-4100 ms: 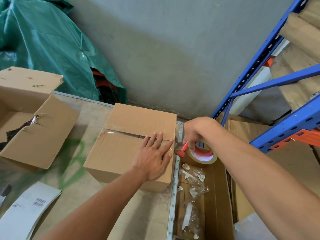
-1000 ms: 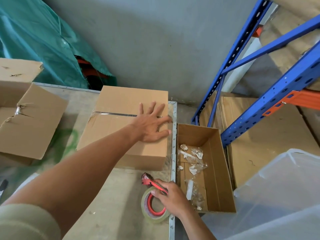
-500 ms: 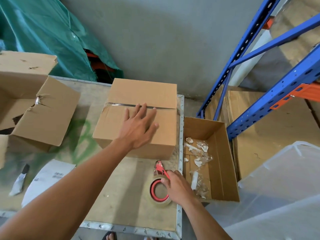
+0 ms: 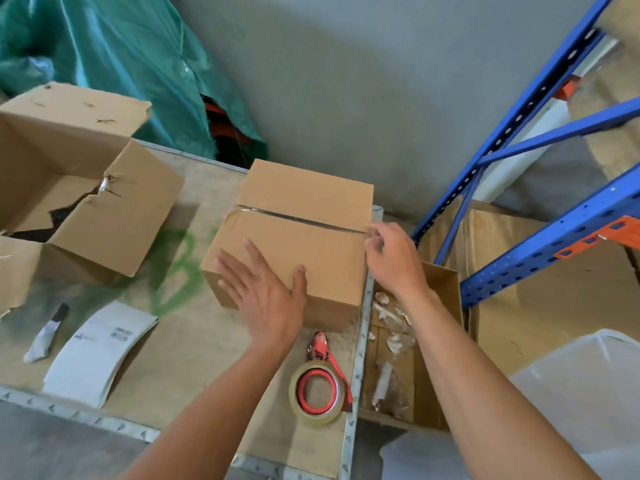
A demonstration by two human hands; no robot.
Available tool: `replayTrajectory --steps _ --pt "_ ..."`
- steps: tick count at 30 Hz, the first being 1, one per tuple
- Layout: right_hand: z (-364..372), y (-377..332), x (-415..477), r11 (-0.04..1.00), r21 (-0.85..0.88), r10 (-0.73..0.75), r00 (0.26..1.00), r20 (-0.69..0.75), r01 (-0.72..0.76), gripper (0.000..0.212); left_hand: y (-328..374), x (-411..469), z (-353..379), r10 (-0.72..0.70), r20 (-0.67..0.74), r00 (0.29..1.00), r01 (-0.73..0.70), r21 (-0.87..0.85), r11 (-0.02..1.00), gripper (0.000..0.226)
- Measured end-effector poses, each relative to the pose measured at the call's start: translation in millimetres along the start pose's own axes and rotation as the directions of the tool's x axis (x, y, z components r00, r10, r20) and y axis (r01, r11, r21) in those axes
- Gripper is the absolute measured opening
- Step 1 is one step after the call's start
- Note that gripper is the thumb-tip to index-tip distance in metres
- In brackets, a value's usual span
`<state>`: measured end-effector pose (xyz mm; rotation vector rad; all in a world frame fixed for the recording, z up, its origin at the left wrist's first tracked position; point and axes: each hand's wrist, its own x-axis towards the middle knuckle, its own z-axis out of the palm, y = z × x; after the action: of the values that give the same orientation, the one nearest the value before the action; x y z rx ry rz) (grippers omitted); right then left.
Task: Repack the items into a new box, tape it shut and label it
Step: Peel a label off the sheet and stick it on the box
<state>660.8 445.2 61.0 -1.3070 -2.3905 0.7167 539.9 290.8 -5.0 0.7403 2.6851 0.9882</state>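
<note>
Fingers point(image 4: 242, 268) of the left hand point(image 4: 266, 299) are spread flat on the near top edge of the sealed box point(image 4: 298, 244), nothing gripped. The right hand point(image 4: 394, 261) is at the box's three-o'clock edge, fingers curled loosely at the end of the tape seam point(image 4: 301, 219); whether they pinch it, I cannot tell. The box sits on the counter point(image 4: 194, 344) by its right rim. At its six o'clock lies the tape roll point(image 4: 317, 394) with red cutter. At nine o'clock, the torn open box point(image 4: 79, 188). At seven o'clock, the labels point(image 4: 100, 348) and a knife point(image 4: 46, 332). Off the counter at four o'clock, a scrap box point(image 4: 436, 344).
</note>
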Motion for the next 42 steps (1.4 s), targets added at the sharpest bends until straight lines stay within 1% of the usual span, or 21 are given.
replayTrajectory --steps 2,4,5,7,9,11,13,14,16,18,19,21,22,25,27,30,33,35,37,42 --pt "0 -5 40 0.998 -0.042 -0.04 0.994 0.098 0.045 0.05 11 -8 2 -0.181 0.033 0.983 0.184 -0.171 0.968 0.109" --pt "4 -3 74 0.997 -0.073 -0.025 0.982 0.187 0.039 0.063 16 -15 7 -0.347 0.137 0.928 0.373 -0.371 0.851 0.113" --pt "5 0 89 0.997 -0.074 0.008 0.974 0.228 0.009 0.069 16 -19 10 -0.372 0.2 0.906 0.422 -0.461 0.78 0.114" --pt "7 4 113 0.996 -0.033 0.094 0.946 0.309 -0.088 0.079 19 -31 16 -0.304 0.271 0.913 0.408 -0.609 0.68 0.116" --pt "9 5 128 0.987 0.027 0.139 0.921 0.363 -0.16 0.085 24 -33 20 -0.291 0.298 0.909 0.416 -0.654 0.632 0.118" --pt "7 5 133 0.981 0.033 0.166 0.917 0.364 -0.19 0.09 29 -24 21 -0.332 0.293 0.897 0.441 -0.656 0.612 0.12" --pt "4 5 132 0.979 0.015 0.185 0.91 0.37 -0.206 0.089 25 -8 16 -0.386 0.235 0.892 0.442 -0.632 0.636 0.121" --pt "2 5 128 0.976 0.007 0.198 0.907 0.371 -0.216 0.088 20 3 10 -0.392 0.206 0.897 0.429 -0.623 0.654 0.118" --pt "3 7 118 0.97 -0.006 0.228 0.907 0.354 -0.241 0.085 4 29 -6 -0.372 0.164 0.914 0.387 -0.625 0.678 0.1" --pt "5 6 100 0.96 -0.001 0.265 0.909 0.32 -0.279 0.083 -9 56 -26 -0.321 0.164 0.933 0.348 -0.645 0.68 0.08" --pt "8 4 91 0.956 0.002 0.279 0.911 0.304 -0.293 0.082 -14 68 -36 -0.3 0.166 0.939 0.335 -0.637 0.695 0.075" --pt "14 -3 72 0.946 0.019 0.302 0.904 0.301 -0.323 0.079 -18 88 -50 -0.294 0.161 0.942 0.334 -0.546 0.769 0.069" --pt "16 -6 62 0.94 0.038 0.313 0.899 0.306 -0.34 0.078 -19 94 -55 -0.3 0.175 0.938 0.347 -0.489 0.8 0.067" --pt "19 -17 35 0.915 0.128 0.323 0.885 0.336 -0.382 0.074 -21 102 -67 -0.282 0.284 0.916 0.383 -0.42 0.823 0.071" --pt "22 -22 19 0.912 0.173 0.3 0.891 0.34 -0.372 0.077 -28 109 -74 -0.266 0.332 0.905 0.39 -0.395 0.832 0.073" --pt "23 -32 -2 0.916 0.183 0.287 0.901 0.326 -0.358 0.084 -35 128 -87 -0.25 0.392 0.886 0.398 -0.363 0.843 0.074" --pt "29 -44 -21 0.912 0.181 0.293 0.893 0.343 -0.368 0.093 -45 138 -95 -0.209 0.389 0.897 0.33 -0.277 0.903 0.074" --pt "36 -51 -34 0.897 0.184 0.319 0.878 0.357 -0.401 0.099 -53 136 -94 -0.18 0.348 0.92 0.262 -0.205 0.943 0.072" --pt "43 -52 -44 0.889 0.176 0.347 0.872 0.345 -0.423 0.1 -58 134 -93 -0.148 0.342 0.928 0.214 -0.164 0.963 0.071" --pt "51 -55 -53 0.871 0.183 0.398 0.874 0.28 -0.456 0.099 -56 154 -94 -0.033 0.451 0.892 0.134 -0.195 0.972 0.073"
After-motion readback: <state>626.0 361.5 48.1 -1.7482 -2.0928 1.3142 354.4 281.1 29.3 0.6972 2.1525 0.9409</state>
